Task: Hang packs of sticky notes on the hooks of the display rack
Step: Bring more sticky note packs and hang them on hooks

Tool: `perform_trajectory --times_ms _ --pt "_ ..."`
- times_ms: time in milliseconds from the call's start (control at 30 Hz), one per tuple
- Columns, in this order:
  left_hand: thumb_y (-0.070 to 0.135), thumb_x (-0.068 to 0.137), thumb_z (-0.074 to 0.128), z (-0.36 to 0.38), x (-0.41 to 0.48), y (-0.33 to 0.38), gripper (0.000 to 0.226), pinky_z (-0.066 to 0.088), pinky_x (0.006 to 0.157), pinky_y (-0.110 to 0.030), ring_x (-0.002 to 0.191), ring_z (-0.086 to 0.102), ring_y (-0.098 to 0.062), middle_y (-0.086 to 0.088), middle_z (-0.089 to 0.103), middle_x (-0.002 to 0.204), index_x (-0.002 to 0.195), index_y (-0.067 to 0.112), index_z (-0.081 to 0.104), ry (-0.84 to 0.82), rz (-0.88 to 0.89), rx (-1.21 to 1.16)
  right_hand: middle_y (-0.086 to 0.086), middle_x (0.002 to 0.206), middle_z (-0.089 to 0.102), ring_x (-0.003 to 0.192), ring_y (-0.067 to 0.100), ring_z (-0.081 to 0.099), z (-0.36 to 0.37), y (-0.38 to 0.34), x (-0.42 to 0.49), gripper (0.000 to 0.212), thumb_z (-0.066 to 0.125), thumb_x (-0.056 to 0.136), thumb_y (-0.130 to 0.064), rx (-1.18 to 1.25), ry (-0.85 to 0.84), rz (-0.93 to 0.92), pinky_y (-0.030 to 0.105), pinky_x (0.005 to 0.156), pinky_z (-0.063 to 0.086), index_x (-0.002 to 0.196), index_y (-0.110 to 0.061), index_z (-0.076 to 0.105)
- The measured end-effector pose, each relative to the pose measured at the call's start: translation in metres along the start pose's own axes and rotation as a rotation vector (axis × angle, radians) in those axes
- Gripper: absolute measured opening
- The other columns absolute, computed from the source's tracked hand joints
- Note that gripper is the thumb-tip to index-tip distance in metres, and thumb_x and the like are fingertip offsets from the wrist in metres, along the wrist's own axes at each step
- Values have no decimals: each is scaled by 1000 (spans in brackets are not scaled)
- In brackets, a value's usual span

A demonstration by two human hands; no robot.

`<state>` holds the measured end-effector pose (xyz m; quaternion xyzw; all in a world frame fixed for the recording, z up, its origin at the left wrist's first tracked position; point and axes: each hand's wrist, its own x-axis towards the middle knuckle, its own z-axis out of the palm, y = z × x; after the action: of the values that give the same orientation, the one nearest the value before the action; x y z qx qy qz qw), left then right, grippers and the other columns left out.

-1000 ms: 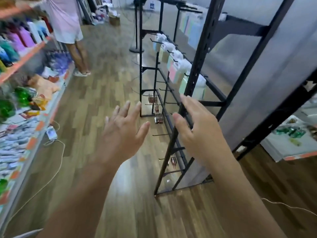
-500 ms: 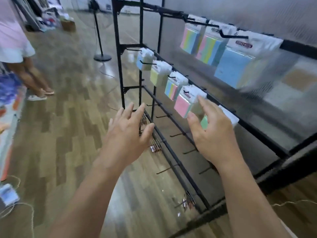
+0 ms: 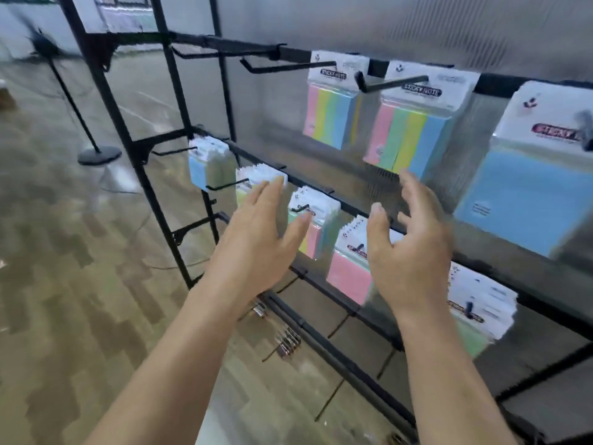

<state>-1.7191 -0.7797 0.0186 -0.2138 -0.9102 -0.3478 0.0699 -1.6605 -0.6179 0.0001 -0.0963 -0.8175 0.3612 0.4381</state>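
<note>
A black display rack (image 3: 150, 194) fills the right of the view. On its top rail hang two striped pastel packs of sticky notes (image 3: 333, 117) and a large blue pack (image 3: 529, 200). The middle rail carries several stacks of smaller packs; a pink stack (image 3: 348, 277) hangs between my hands. My left hand (image 3: 256, 242) is raised with straight fingers in front of the striped stack (image 3: 316, 232), holding nothing. My right hand (image 3: 407, 248) is spread open in front of the middle rail, also holding nothing. Bare hooks (image 3: 224, 186) stick out at the left and lower down.
Lower rails hold bare hooks (image 3: 337, 326) and a few small metallic items (image 3: 287, 342). A black round-based stand (image 3: 98, 154) is on the wooden floor at left. A frosted panel backs the rack.
The view has turned right and closer to the rack, so the packs look larger. Both hands have risen toward the middle rail. The person at the left has left the view.
</note>
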Motion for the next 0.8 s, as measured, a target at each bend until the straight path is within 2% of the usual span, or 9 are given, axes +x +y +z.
perform_trajectory --times_ms 100,200,267,400,467,533,633,733,800 --pt "47 97 46 -6 51 -8 67 15 98 -10 141 22 -3 10 25 158 155 26 18 -53 46 -63 -1 132 41 125 23 47 31 7 20 47 55 91 -13 -30 283 -53 43 100 46 135 -1 47" --pt "45 97 50 -6 92 -12 66 23 112 -23 142 28 -6 9 30 157 154 25 22 -54 79 -181 20 136 44 126 28 44 46 15 34 49 60 85 -2 -129 428 -92 48 96 47 132 4 47" --pt "44 97 52 -2 117 -16 67 30 114 -32 140 32 -8 10 31 156 154 26 22 -63 86 -244 23 137 44 128 30 43 48 19 40 51 61 84 -1 -201 476 -97 53 94 48 133 2 46" --pt "41 95 57 7 156 -22 70 34 114 -41 138 36 -10 10 35 154 154 27 22 -101 76 -407 2 132 49 122 16 48 50 17 46 54 58 86 -9 -241 516 42 49 95 50 137 -3 43" --pt "38 94 60 8 168 -22 65 40 109 -45 130 41 -6 18 46 139 151 29 29 -141 78 -520 -13 126 50 120 11 52 54 8 46 56 55 86 -14 -169 535 157 43 99 49 141 -9 43" --pt "34 93 62 8 175 -23 48 45 103 -43 115 48 -1 30 51 112 138 35 45 -194 103 -604 -19 126 50 122 7 53 61 -1 45 56 55 88 -14 -122 559 225 36 100 48 142 -14 42" --pt "33 91 65 8 187 -25 20 51 91 -39 100 57 3 24 60 100 105 42 54 -218 90 -738 -9 127 58 119 3 57 69 -16 49 45 58 92 -1 -2 599 297 21 95 47 124 -32 50" --pt "27 88 71 8 197 -28 32 46 75 -21 90 59 2 15 63 93 117 27 59 -295 41 -915 -6 112 66 100 -1 64 73 -28 63 40 58 90 3 153 672 386 14 80 50 99 -36 51" --pt "22 85 73 8 202 -29 32 46 77 -23 87 61 -6 11 63 89 115 22 61 -350 25 -985 -6 105 67 92 -1 66 72 -32 70 38 58 90 3 229 703 418 18 77 52 99 -34 52"
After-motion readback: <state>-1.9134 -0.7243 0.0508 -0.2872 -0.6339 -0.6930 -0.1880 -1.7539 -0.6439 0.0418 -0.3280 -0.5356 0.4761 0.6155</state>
